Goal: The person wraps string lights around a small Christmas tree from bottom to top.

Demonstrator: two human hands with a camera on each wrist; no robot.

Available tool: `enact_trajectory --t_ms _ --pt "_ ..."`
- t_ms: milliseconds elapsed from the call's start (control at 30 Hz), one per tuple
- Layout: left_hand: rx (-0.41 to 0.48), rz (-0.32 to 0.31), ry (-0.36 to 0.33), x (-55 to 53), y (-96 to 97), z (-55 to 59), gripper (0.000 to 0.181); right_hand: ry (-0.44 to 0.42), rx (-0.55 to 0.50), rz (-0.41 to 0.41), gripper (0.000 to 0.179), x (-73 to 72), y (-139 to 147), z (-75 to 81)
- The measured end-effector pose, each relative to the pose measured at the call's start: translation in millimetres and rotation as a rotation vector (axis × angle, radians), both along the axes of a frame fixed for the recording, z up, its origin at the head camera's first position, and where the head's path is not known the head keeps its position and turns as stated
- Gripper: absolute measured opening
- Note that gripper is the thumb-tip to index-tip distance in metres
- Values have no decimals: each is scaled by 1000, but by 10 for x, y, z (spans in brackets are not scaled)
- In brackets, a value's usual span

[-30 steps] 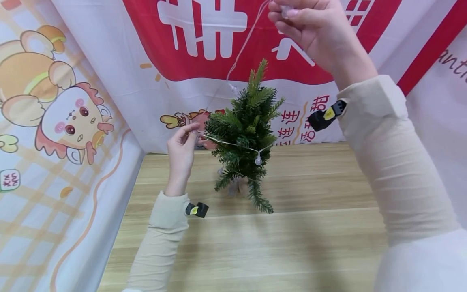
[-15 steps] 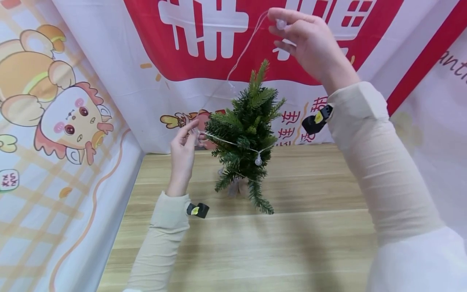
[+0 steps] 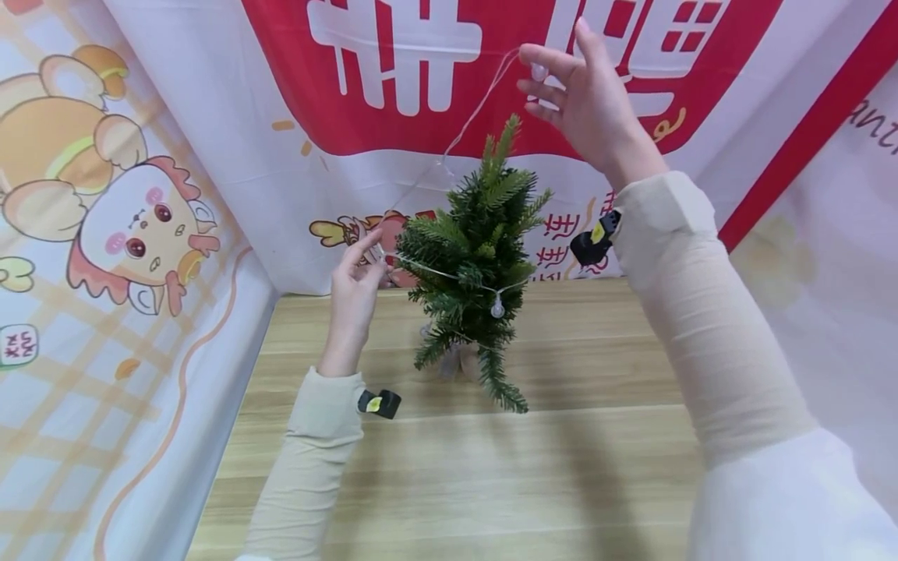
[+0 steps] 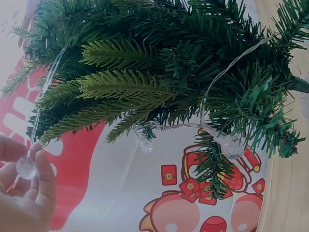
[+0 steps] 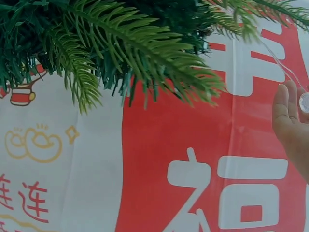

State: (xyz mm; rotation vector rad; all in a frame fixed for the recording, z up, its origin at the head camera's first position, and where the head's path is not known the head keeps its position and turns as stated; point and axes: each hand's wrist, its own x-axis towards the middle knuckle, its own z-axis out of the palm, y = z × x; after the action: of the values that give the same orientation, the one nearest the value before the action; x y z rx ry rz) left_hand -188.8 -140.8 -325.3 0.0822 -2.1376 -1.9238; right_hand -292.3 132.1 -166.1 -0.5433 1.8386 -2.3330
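Observation:
A small artificial Christmas tree (image 3: 484, 249) stands on the table with string lights (image 3: 435, 270) running across its branches. A clear bulb (image 3: 497, 305) hangs at its front. Left of the tree, my left hand (image 3: 352, 300) pinches the string lights between thumb and fingers; a bulb (image 4: 26, 167) shows at those fingers in the left wrist view. Above and right of the treetop is my right hand (image 3: 592, 109), thumb raised and fingers extended. The wire lies across its fingers, with a bulb (image 3: 539, 72) beside them. Behind the tree, a length of wire (image 3: 471, 117) spans between both hands.
The wooden table (image 3: 582, 467) extends in front of the tree. A printed red and white cloth (image 3: 393, 179) hangs close behind it. Another patterned cloth (image 3: 161, 374) covers the left side. Black wrist cameras (image 3: 380, 403) are strapped at both cuffs.
My right hand has come down and its thumb has lifted away from the fingers. The wire there has lowered with it. My left hand has barely moved.

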Motion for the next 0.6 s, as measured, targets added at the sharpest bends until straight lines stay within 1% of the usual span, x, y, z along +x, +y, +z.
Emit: enact_trajectory --t_ms 200,600 --pt "-34 -14 10 11 -13 -6 47 -19 -8 17 51 -62 -13 -82" --pt "-62 -47 -25 -12 -19 28 48 -92 16 -4 55 -128 117 -282"
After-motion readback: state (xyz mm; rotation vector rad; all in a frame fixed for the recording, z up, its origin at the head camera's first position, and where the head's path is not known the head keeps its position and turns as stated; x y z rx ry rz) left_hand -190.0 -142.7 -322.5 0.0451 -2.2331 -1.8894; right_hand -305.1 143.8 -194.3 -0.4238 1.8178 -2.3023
